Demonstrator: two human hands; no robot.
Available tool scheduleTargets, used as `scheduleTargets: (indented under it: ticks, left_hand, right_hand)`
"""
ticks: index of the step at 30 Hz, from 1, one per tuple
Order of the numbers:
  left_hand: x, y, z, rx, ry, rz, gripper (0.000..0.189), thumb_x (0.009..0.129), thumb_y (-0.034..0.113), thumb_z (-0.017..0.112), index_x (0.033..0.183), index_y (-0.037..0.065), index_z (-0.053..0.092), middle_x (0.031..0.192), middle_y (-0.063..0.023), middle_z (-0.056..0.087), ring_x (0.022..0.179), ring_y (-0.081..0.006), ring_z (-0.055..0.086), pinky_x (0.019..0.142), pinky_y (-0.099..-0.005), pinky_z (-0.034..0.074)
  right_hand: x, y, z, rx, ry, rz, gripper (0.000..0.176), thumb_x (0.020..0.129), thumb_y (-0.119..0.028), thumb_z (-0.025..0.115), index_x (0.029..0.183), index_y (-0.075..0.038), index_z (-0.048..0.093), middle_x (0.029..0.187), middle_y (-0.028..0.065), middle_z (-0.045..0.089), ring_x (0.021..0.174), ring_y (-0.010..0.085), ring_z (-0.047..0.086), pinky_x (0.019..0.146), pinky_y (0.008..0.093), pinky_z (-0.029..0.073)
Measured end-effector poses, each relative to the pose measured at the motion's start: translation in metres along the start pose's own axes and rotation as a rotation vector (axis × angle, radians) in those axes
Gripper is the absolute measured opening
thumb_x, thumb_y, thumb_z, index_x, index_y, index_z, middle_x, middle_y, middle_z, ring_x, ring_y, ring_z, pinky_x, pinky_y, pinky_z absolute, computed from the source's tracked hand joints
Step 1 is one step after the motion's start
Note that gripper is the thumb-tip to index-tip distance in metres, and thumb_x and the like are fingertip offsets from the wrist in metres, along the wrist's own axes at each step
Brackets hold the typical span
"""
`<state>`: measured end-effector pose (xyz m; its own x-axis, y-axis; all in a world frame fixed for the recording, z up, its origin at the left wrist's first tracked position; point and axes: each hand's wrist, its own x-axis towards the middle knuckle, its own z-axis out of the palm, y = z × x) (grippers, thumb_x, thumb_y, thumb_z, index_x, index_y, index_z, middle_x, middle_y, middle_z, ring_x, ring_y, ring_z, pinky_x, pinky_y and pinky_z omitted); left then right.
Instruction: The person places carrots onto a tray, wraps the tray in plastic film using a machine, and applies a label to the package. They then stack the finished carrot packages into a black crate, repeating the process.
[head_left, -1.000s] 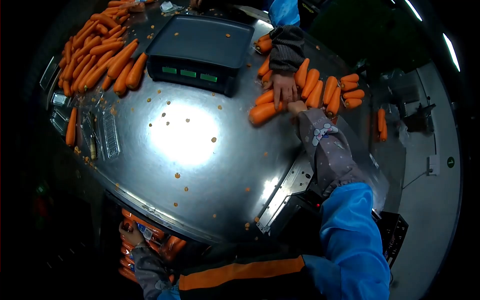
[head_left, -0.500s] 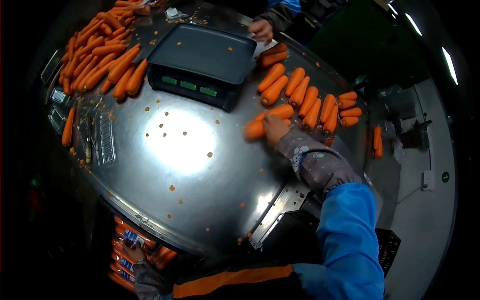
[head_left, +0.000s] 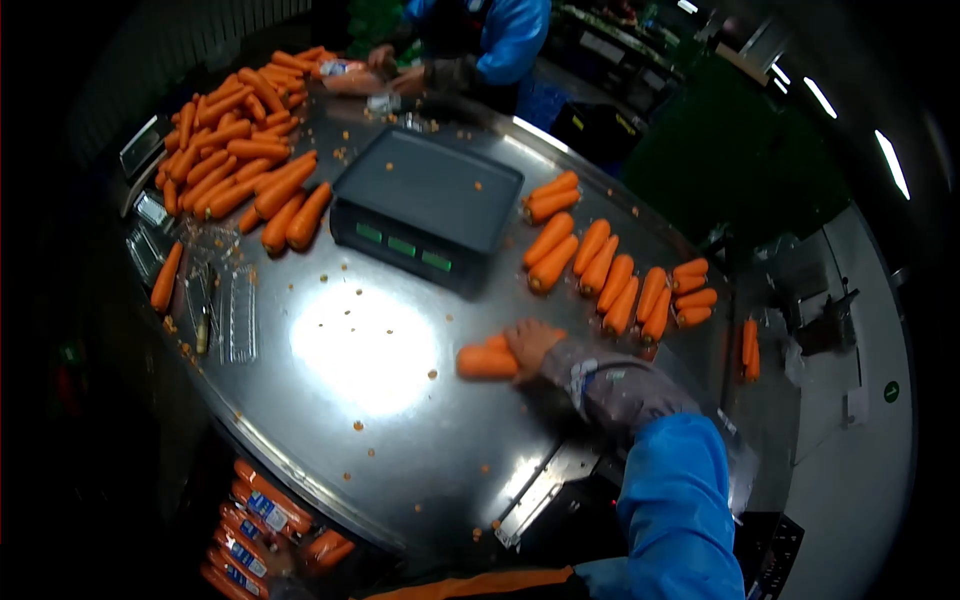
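Observation:
My right hand (head_left: pixel 533 348) is closed around a pair of carrots (head_left: pixel 485 361) on the shiny metal table, right of its middle. Their blunt ends point left. Down at the lower left, my left hand (head_left: pixel 281 556) is dim and blurred over wrapped, labelled carrot packs (head_left: pixel 262 510), and its fingers do not show clearly. Behind the right hand, more carrots (head_left: pixel 549 252) lie in small groups along the table's right side. A dark scale (head_left: pixel 430 188) with green displays stands farther back.
A heap of loose carrots (head_left: pixel 225 150) covers the back left. Clear plastic trays (head_left: pixel 238 315) and a knife-like tool (head_left: pixel 203 325) lie on the left. Across the table, a co-worker's hands (head_left: pixel 395 72) are at a carrot bag (head_left: pixel 348 78). Peel bits dot the metal.
The view has tilted up, showing more of the co-worker. My right hand has brought the carrots left, away from the grouped ones. My left hand stays by the packs.

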<state>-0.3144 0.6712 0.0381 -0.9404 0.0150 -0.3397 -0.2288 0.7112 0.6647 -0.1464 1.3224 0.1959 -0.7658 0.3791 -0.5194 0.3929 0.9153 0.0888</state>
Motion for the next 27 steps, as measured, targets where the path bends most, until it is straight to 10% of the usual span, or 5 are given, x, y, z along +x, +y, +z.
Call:
scheduleTargets:
  ticks: [2,9,13,16,27]
  left_hand:
    - [-0.002,-0.032,-0.007,0.010,-0.019,-0.007,0.039,0.079,0.011,0.054,0.117,0.003,0.046,0.102,-0.0184,0.055,0.090,-0.0279,0.055,0.078,-0.0357,0.048]
    - [-0.003,-0.059,-0.010,0.018,-0.031,-0.012,0.041,0.081,0.007,0.050,0.120,0.001,0.044,0.106,-0.0181,0.055,0.092,-0.0278,0.055,0.079,-0.0349,0.047]
    - [-0.031,0.028,-0.013,-0.013,-0.019,0.011,0.039,0.081,0.009,0.056,0.118,0.000,0.049,0.104,-0.0161,0.057,0.090,-0.0261,0.056,0.079,-0.0338,0.048]
    - [-0.019,0.053,-0.009,-0.089,-0.037,0.203,0.039,0.080,0.011,0.059,0.117,0.001,0.051,0.104,-0.0156,0.057,0.090,-0.0253,0.056,0.079,-0.0334,0.048]
    - [-0.123,0.242,0.059,-0.255,-0.465,0.675,0.028,0.082,0.009,0.064,0.107,-0.001,0.059,0.110,-0.0152,0.058,0.093,-0.0258,0.058,0.086,-0.0349,0.048]
  right_hand:
    - [-0.014,-0.020,0.006,-0.044,0.215,-0.125,0.100,0.055,-0.051,0.080,0.134,-0.011,0.034,0.124,0.0171,0.046,0.116,0.0349,0.043,0.096,0.0464,0.037]
    - [-0.022,-0.056,-0.025,0.071,-0.075,-0.097,0.086,0.062,-0.036,0.075,0.135,-0.015,0.036,0.119,0.0184,0.049,0.111,0.0340,0.049,0.091,0.0494,0.039]
    - [-0.036,-0.068,-0.033,-0.141,0.456,-0.257,0.051,0.068,-0.033,0.068,0.111,-0.011,0.054,0.102,0.0155,0.057,0.097,0.0337,0.055,0.081,0.0466,0.045]
    - [-0.103,-0.046,-0.084,-0.002,0.325,-0.181,0.086,0.047,-0.033,0.083,0.121,-0.011,0.046,0.104,0.0180,0.054,0.096,0.0347,0.055,0.080,0.0437,0.046]
    - [-0.397,0.127,0.052,0.408,0.147,0.383,0.097,0.056,-0.050,0.078,0.134,-0.011,0.036,0.112,0.0182,0.049,0.107,0.0347,0.049,0.090,0.0404,0.041]
